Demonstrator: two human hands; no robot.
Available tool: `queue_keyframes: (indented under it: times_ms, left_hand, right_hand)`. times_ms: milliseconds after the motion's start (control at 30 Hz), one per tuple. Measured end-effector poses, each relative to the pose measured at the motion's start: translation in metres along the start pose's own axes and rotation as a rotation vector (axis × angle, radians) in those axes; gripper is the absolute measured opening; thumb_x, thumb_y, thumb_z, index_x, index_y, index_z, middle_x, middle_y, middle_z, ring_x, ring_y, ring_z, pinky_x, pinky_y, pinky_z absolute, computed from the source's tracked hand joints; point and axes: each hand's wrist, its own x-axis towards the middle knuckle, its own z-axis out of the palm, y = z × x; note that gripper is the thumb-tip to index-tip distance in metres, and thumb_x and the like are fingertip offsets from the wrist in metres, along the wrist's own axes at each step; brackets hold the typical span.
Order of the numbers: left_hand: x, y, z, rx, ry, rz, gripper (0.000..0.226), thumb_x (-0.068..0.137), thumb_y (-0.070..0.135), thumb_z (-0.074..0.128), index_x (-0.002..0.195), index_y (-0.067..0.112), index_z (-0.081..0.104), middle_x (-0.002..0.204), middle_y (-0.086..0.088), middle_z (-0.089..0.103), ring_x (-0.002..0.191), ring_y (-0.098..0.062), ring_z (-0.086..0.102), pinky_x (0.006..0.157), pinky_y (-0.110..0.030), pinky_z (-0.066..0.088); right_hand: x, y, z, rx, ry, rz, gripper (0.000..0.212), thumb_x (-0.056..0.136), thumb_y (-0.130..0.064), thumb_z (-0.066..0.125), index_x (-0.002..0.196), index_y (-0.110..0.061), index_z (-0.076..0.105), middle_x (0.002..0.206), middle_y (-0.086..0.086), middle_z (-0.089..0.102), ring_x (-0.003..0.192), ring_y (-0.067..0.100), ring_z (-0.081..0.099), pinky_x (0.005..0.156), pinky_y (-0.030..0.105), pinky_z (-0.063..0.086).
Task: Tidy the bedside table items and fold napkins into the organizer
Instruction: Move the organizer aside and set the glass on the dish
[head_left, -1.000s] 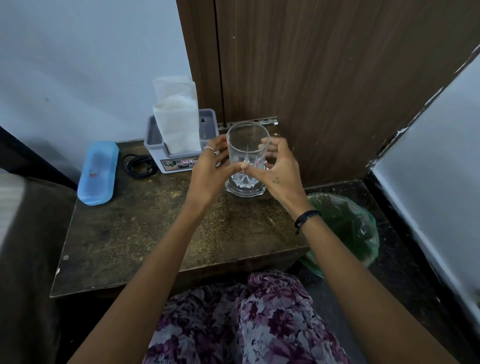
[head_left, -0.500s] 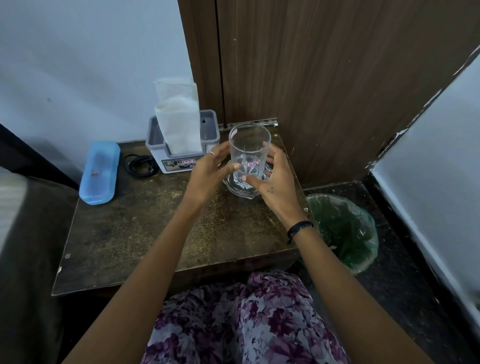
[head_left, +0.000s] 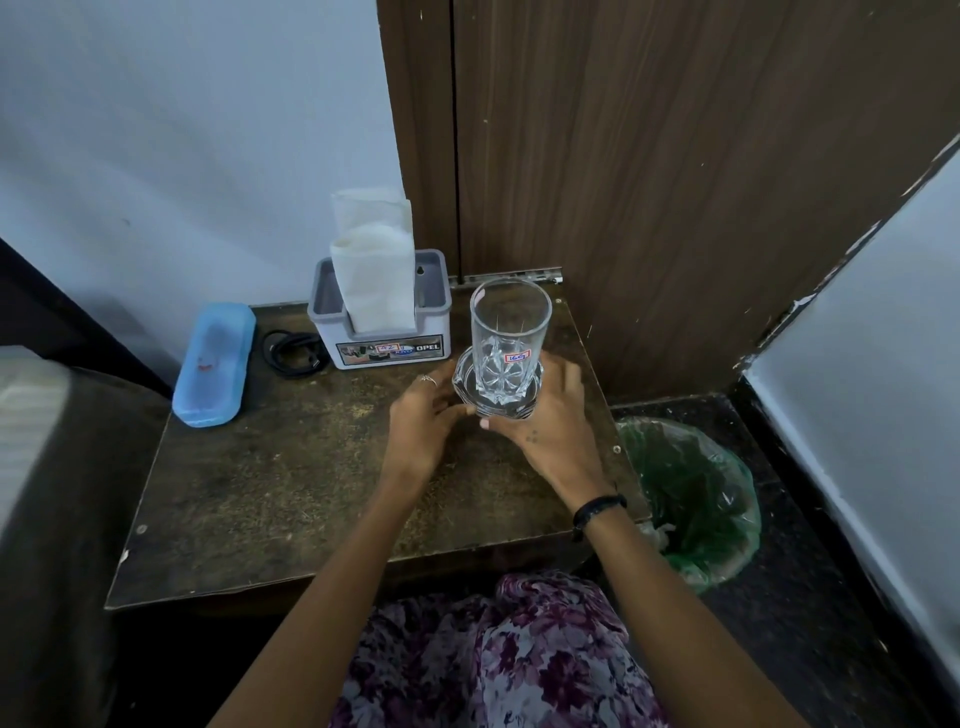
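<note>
Head view
Glass, which way: the glass (head_left: 508, 349) is standing straight up, its long side running up and down and its open mouth facing up.
Glass, looks: it is see-through and tall, with star-like cuts near the bottom and a small red-edged sticker on its side.
Glass, place: it is sitting toward the back right of the tabletop (head_left: 291, 483), just beside the organizer (head_left: 379, 332), on what looks like a clear saucer (head_left: 467, 382).
Left hand: the left hand (head_left: 423, 423) is reaching to the left side of the glass bottom; its fingers (head_left: 434, 382) are lying loosely and almost straight beside the saucer, with the thumb touching the base. There is a ring on one finger.
Right hand: the right hand (head_left: 550, 431) is curling around the right side of the glass bottom, thumb in front, fingers going behind; it is holding the glass low down. A black band (head_left: 597, 509) is sitting on the wrist.
Organizer: the grey box is standing at the back edge, with the word OPEL on its front.
Napkins: white napkins (head_left: 374, 270) are standing upright inside the organizer, sticking out high above the rim.
Blue case: a long light blue case (head_left: 215, 364) is lying at the back left, its long side running front to back.
Cable: a black coiled cable (head_left: 293, 351) is lying between the case and the organizer.
Bin: a bin with a green bag (head_left: 691, 493) is sitting on the floor, right of the tabletop.
</note>
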Motion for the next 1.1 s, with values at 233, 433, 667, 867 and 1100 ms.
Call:
queue_keyframes:
  times_ms: [233, 433, 667, 867, 1100]
  left_hand:
    - [0.007, 0.008, 0.011, -0.024, 0.02, -0.024, 0.059, 0.076, -0.001, 0.069, 0.13, 0.013, 0.052, 0.118, -0.008, 0.065, 0.105, -0.011, 0.06, 0.095, -0.022, 0.045]
    - [0.018, 0.008, 0.023, -0.014, 0.084, -0.015, 0.058, 0.077, 0.005, 0.071, 0.131, 0.014, 0.052, 0.118, -0.005, 0.066, 0.1, -0.004, 0.06, 0.092, -0.019, 0.045]
    - [0.036, 0.007, 0.037, -0.015, 0.148, -0.032, 0.056, 0.079, 0.01, 0.07, 0.131, 0.018, 0.052, 0.115, -0.003, 0.068, 0.1, -0.007, 0.062, 0.089, -0.019, 0.045]
    - [0.051, 0.009, 0.04, 0.012, 0.163, -0.039, 0.055, 0.081, 0.012, 0.069, 0.132, 0.015, 0.049, 0.12, -0.006, 0.065, 0.103, -0.01, 0.061, 0.089, -0.02, 0.043]
    - [0.062, 0.01, 0.041, 0.087, 0.156, -0.045, 0.05, 0.084, 0.018, 0.066, 0.131, 0.018, 0.051, 0.117, -0.007, 0.066, 0.107, -0.017, 0.061, 0.086, -0.02, 0.041]
  right_hand:
    - [0.02, 0.007, -0.015, 0.004, -0.082, 0.013, 0.097, 0.064, -0.031, 0.084, 0.143, -0.018, 0.029, 0.139, 0.001, 0.034, 0.131, 0.017, 0.035, 0.097, 0.033, 0.039]
    - [0.043, 0.017, -0.025, 0.098, -0.124, 0.012, 0.096, 0.06, -0.017, 0.087, 0.14, -0.017, 0.033, 0.136, 0.002, 0.037, 0.121, 0.006, 0.036, 0.101, 0.016, 0.028]
    - [0.075, 0.026, -0.03, 0.22, -0.196, 0.009, 0.1, 0.055, -0.01, 0.088, 0.14, -0.019, 0.036, 0.131, -0.002, 0.037, 0.122, 0.012, 0.039, 0.109, 0.041, 0.038]
    - [0.096, 0.027, -0.032, 0.2, -0.215, -0.001, 0.098, 0.058, -0.009, 0.087, 0.14, -0.017, 0.034, 0.137, 0.002, 0.039, 0.121, 0.008, 0.037, 0.109, 0.04, 0.037]
    - [0.109, 0.028, -0.03, 0.2, -0.227, -0.001, 0.097, 0.06, -0.009, 0.086, 0.141, -0.017, 0.033, 0.141, 0.002, 0.037, 0.127, 0.011, 0.036, 0.11, 0.037, 0.035]
